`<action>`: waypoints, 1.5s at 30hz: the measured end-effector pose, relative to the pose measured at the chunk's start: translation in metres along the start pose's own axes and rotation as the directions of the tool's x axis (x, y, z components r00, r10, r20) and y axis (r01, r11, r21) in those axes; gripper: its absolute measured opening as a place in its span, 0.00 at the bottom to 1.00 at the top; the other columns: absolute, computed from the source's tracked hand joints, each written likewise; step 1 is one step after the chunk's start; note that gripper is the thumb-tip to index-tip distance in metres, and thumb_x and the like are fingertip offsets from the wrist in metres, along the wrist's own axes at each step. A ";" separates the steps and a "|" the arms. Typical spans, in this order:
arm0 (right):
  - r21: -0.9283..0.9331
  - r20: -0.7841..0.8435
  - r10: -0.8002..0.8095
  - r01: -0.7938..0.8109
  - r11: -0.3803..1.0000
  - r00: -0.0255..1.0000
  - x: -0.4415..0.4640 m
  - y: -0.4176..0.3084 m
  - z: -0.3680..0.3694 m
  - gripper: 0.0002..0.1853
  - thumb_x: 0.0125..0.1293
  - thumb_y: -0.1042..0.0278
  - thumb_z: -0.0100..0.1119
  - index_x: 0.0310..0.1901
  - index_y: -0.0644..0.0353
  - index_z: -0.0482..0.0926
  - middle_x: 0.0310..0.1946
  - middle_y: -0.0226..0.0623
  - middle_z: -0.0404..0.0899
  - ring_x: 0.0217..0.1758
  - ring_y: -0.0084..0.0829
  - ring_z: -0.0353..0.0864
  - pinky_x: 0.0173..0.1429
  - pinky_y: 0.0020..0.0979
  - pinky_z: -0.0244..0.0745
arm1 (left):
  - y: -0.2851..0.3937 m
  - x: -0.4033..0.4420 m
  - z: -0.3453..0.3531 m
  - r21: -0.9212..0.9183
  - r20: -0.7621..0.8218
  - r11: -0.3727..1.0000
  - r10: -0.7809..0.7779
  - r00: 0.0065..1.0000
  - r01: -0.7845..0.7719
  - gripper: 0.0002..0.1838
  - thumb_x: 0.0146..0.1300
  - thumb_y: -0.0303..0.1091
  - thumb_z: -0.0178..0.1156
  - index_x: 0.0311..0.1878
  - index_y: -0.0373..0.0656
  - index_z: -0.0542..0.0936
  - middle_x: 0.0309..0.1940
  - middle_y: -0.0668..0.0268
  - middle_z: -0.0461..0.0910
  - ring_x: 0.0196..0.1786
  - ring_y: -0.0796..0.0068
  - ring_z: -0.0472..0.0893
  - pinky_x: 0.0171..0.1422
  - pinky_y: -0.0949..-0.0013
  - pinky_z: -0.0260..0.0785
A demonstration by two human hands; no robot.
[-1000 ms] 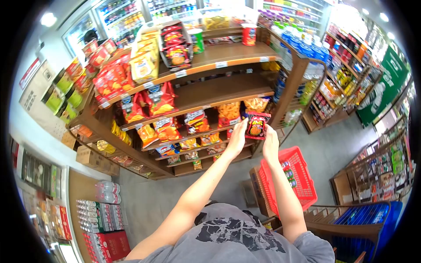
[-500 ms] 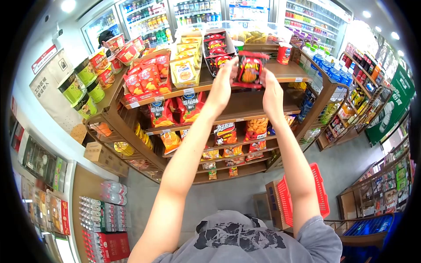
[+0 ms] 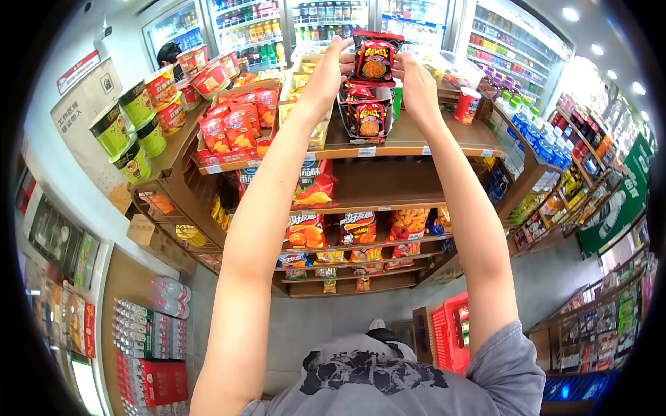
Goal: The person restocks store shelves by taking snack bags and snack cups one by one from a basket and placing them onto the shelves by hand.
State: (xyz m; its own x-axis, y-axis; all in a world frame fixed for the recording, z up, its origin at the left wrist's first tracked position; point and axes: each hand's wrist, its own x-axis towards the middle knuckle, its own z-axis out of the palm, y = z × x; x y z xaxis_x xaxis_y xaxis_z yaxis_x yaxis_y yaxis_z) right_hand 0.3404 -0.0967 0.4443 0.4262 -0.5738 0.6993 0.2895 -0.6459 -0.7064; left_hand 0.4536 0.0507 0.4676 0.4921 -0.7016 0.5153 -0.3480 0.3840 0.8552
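A black and red snack packet (image 3: 375,58) is upright between my two hands, above a box of matching packets (image 3: 368,119) on the top shelf. My left hand (image 3: 329,73) holds the packet's left edge, its fingers partly behind it. At the right edge, my right hand (image 3: 417,84) holds it with bent fingers. Left of the box stand a carton of yellow packets (image 3: 300,87) and one of red packets (image 3: 239,127). A green tub, partly hidden, is behind my right hand.
Cup noodles (image 3: 114,130) are stacked at the shelf's left end. A red cup (image 3: 467,105) stands to the right. Below are shelves of chip bags (image 3: 358,227). A red basket (image 3: 451,335) is low at the right, near boxes on the floor.
Both hands have moved up and forward with the packet, from in front of the lower shelves to above the box on the top shelf. The view has shifted, and the basket appears lower.
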 end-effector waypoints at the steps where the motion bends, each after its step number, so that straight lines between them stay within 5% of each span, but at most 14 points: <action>1: 0.009 0.008 -0.005 0.005 1.000 1.000 0.006 0.007 0.002 0.32 0.77 0.48 0.38 0.57 0.77 0.75 0.51 0.51 0.82 0.54 0.37 0.81 0.63 0.33 0.71 | -0.004 0.006 -0.002 0.012 -0.007 1.000 -0.018 1.000 0.018 0.38 0.76 0.63 0.29 0.74 0.43 0.62 0.65 0.51 0.70 0.68 0.61 0.70 0.73 0.57 0.57; 11: 0.116 0.205 0.200 -0.227 0.967 0.958 0.049 0.067 0.009 0.33 0.77 0.47 0.38 0.56 0.78 0.75 0.49 0.53 0.82 0.53 0.38 0.82 0.61 0.35 0.72 | -0.048 0.049 -0.001 0.025 -0.052 0.982 -0.185 0.981 0.187 0.42 0.73 0.67 0.29 0.75 0.41 0.59 0.66 0.47 0.69 0.68 0.56 0.70 0.70 0.59 0.62; 19: -0.035 0.352 0.324 -0.333 0.942 0.878 0.060 0.096 0.008 0.38 0.75 0.39 0.38 0.56 0.74 0.77 0.48 0.51 0.83 0.52 0.38 0.82 0.59 0.35 0.73 | -0.078 0.063 -0.008 0.098 -0.080 0.919 -0.376 0.923 0.382 0.43 0.72 0.69 0.28 0.76 0.42 0.58 0.67 0.44 0.67 0.67 0.56 0.70 0.67 0.60 0.63; 21: -0.056 0.369 0.314 -0.316 0.947 0.875 0.060 0.094 0.006 0.38 0.74 0.37 0.38 0.56 0.73 0.77 0.48 0.49 0.83 0.51 0.37 0.82 0.58 0.36 0.73 | -0.081 0.063 -0.009 0.104 -0.106 0.926 -0.352 0.930 0.363 0.44 0.72 0.67 0.31 0.74 0.37 0.59 0.63 0.43 0.71 0.60 0.55 0.76 0.59 0.60 0.69; 29: -0.078 0.331 0.330 -0.323 0.943 0.884 0.051 0.082 -0.004 0.34 0.75 0.41 0.40 0.57 0.69 0.77 0.49 0.44 0.83 0.53 0.32 0.81 0.56 0.34 0.74 | -0.074 0.058 -0.014 0.012 -0.229 0.938 -0.334 0.914 0.346 0.42 0.72 0.64 0.38 0.72 0.33 0.60 0.65 0.45 0.67 0.59 0.57 0.77 0.59 0.62 0.70; 31: 0.058 0.237 0.251 -0.272 0.961 0.939 0.043 0.079 -0.005 0.29 0.75 0.48 0.43 0.48 0.71 0.81 0.38 0.41 0.84 0.40 0.30 0.82 0.52 0.30 0.75 | -0.072 0.053 -0.015 -0.004 -0.230 0.945 -0.318 0.920 0.326 0.42 0.72 0.63 0.38 0.72 0.33 0.61 0.66 0.46 0.67 0.59 0.58 0.77 0.59 0.62 0.70; 35: 0.089 0.206 0.229 -0.251 0.964 0.951 0.024 0.065 -0.018 0.29 0.76 0.48 0.40 0.52 0.69 0.80 0.41 0.42 0.85 0.44 0.30 0.83 0.52 0.30 0.74 | -0.065 0.038 -0.011 -0.032 -0.184 0.967 -0.255 0.949 0.253 0.37 0.75 0.60 0.36 0.72 0.37 0.62 0.63 0.50 0.69 0.56 0.65 0.77 0.59 0.64 0.69; 37: 0.089 0.219 0.259 -0.284 0.955 0.941 0.007 0.045 -0.027 0.31 0.78 0.44 0.35 0.59 0.65 0.77 0.50 0.44 0.83 0.54 0.33 0.81 0.57 0.33 0.72 | -0.061 0.024 -0.006 -0.090 -0.159 0.977 -0.204 0.966 0.192 0.33 0.77 0.57 0.35 0.69 0.39 0.66 0.60 0.53 0.73 0.54 0.67 0.78 0.59 0.65 0.69; 45: 0.238 0.018 0.219 -0.217 0.947 0.975 -0.073 0.024 -0.037 0.28 0.78 0.50 0.35 0.54 0.64 0.80 0.45 0.39 0.85 0.48 0.28 0.82 0.52 0.30 0.72 | -0.063 -0.041 0.015 -0.177 -0.167 0.983 -0.087 0.982 0.057 0.30 0.78 0.54 0.34 0.64 0.41 0.73 0.54 0.61 0.79 0.53 0.73 0.79 0.58 0.68 0.68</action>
State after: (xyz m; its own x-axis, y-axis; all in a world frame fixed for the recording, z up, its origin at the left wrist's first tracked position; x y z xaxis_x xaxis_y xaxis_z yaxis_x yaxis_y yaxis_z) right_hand 0.2843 -0.0890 0.3798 0.4951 -0.6922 0.5251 0.3853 -0.3668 -0.8467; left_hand 0.4435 0.0465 0.3914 0.6468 -0.6223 0.4409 -0.1726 0.4437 0.8794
